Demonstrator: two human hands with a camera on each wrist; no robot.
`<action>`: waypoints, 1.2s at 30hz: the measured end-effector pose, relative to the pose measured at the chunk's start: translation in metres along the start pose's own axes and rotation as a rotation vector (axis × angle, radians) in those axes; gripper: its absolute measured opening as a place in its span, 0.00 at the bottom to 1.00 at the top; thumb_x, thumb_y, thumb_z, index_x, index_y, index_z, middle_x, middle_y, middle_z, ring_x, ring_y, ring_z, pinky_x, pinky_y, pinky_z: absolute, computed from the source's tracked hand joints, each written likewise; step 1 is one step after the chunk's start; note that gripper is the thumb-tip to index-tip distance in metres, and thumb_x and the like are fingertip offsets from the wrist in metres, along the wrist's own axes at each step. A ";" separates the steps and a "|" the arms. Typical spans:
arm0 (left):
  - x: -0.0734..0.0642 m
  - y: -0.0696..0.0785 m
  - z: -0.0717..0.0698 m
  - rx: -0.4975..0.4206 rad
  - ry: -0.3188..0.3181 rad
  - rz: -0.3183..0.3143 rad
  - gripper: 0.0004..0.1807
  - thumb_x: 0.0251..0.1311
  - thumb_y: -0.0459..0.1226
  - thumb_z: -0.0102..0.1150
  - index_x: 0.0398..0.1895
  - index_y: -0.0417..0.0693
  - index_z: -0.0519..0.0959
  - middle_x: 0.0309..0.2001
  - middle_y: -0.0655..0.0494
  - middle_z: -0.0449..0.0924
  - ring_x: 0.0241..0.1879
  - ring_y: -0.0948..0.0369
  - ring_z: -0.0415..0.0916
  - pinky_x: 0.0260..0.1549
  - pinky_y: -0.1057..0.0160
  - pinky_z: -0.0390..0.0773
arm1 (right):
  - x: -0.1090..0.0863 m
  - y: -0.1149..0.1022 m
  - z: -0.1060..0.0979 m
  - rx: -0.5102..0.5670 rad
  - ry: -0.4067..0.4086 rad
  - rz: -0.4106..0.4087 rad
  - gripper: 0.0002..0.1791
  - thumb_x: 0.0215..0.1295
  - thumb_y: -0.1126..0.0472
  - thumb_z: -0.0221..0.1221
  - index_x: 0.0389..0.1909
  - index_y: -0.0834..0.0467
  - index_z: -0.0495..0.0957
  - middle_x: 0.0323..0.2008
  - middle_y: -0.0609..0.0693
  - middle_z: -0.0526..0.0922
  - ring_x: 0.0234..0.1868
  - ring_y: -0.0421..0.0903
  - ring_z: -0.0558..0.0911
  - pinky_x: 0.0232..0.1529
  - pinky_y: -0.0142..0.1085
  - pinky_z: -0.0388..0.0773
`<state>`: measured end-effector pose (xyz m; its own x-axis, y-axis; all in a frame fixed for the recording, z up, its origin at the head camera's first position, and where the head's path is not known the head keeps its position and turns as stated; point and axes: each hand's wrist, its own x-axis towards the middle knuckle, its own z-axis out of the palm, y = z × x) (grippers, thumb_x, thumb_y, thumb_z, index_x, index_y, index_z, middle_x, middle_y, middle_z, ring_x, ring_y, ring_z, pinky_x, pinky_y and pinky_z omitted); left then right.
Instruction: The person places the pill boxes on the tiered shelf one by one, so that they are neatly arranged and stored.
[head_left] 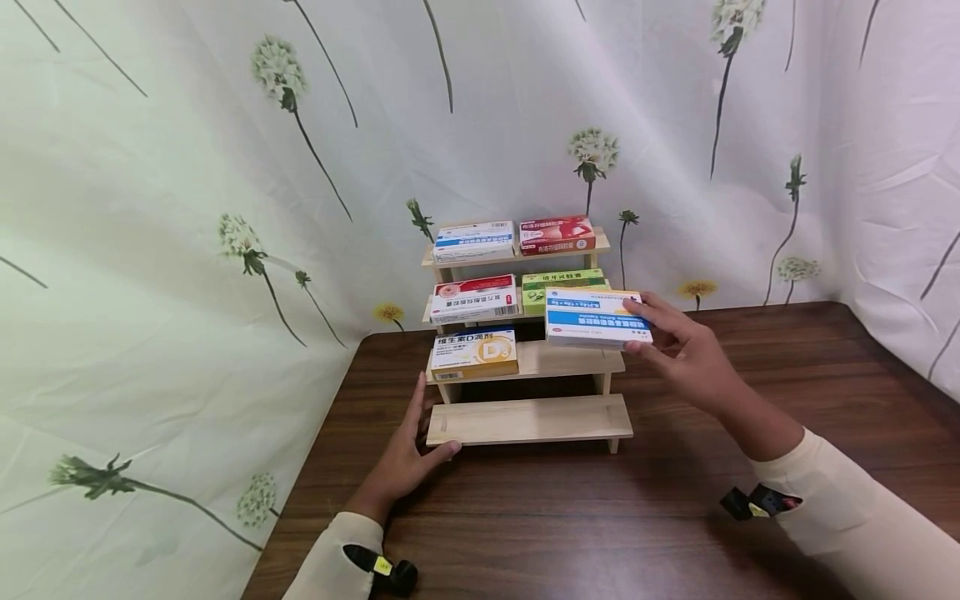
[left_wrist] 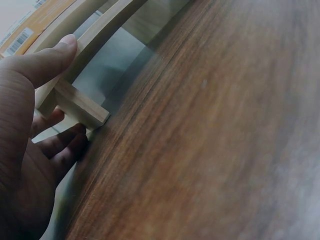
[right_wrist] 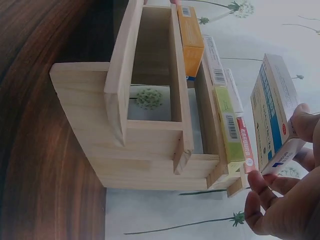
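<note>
A wooden stepped display rack (head_left: pixel 529 419) stands on the table. My right hand (head_left: pixel 686 354) pinches a white-and-blue medicine box (head_left: pixel 596 321) by its right end, above the rack's third step from the top. The right wrist view shows that box (right_wrist: pixel 275 107) apart from the rack, with thumb and fingers at one end. At the rack's lower left corner is my left hand (head_left: pixel 405 458). Its thumb (left_wrist: pixel 47 62) lies on the bottom step and its fingers are round the side, by the short leg (left_wrist: pixel 82 102).
On the top step lie a white-and-blue box (head_left: pixel 474 242) and a red box (head_left: pixel 557 235). Below them are a red-and-white box (head_left: pixel 474 298) and a green box (head_left: pixel 558 282), partly hidden. A yellow-and-white vitamin D box (head_left: pixel 474 353) sits on the third step. Flower-print cloth (head_left: pixel 510 108) hangs behind.
</note>
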<state>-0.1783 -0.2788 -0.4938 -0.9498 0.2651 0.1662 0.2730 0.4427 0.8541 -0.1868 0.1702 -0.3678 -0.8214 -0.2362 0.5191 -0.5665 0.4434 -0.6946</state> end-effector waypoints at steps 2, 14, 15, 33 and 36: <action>0.000 0.000 0.000 -0.001 0.001 -0.003 0.67 0.70 0.45 0.76 0.89 0.80 0.29 0.85 0.39 0.59 0.77 0.38 0.72 0.73 0.32 0.70 | -0.001 0.001 0.001 0.004 -0.006 0.013 0.34 0.75 0.69 0.67 0.80 0.56 0.74 0.84 0.70 0.61 0.75 0.69 0.74 0.50 0.14 0.73; 0.001 0.001 0.000 0.007 0.003 0.004 0.66 0.70 0.46 0.76 0.90 0.79 0.30 0.85 0.39 0.60 0.77 0.38 0.72 0.73 0.31 0.70 | -0.011 0.003 0.010 -0.058 -0.028 0.084 0.34 0.76 0.65 0.68 0.80 0.53 0.74 0.85 0.65 0.62 0.72 0.65 0.72 0.61 0.41 0.75; 0.001 0.001 0.000 0.007 0.003 0.003 0.66 0.70 0.46 0.76 0.90 0.79 0.30 0.85 0.39 0.60 0.77 0.38 0.72 0.73 0.31 0.70 | -0.012 0.003 0.011 -0.061 -0.033 0.089 0.34 0.75 0.64 0.68 0.80 0.53 0.74 0.84 0.65 0.62 0.73 0.66 0.72 0.62 0.47 0.75; 0.000 0.001 0.000 0.007 0.007 -0.003 0.66 0.70 0.45 0.75 0.90 0.79 0.30 0.85 0.39 0.61 0.77 0.38 0.72 0.74 0.31 0.69 | -0.011 0.020 0.021 -0.090 -0.124 0.153 0.33 0.77 0.60 0.68 0.79 0.56 0.74 0.83 0.69 0.62 0.74 0.70 0.71 0.64 0.67 0.75; 0.000 0.000 0.000 0.004 0.006 -0.002 0.66 0.70 0.45 0.75 0.90 0.79 0.30 0.85 0.39 0.60 0.77 0.38 0.72 0.74 0.31 0.69 | -0.008 0.023 0.023 -0.094 -0.133 0.160 0.33 0.76 0.60 0.69 0.79 0.56 0.74 0.83 0.69 0.62 0.74 0.71 0.70 0.63 0.67 0.75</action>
<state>-0.1782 -0.2787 -0.4937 -0.9512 0.2593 0.1673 0.2717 0.4470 0.8523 -0.1945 0.1627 -0.3993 -0.9051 -0.2659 0.3318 -0.4252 0.5613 -0.7101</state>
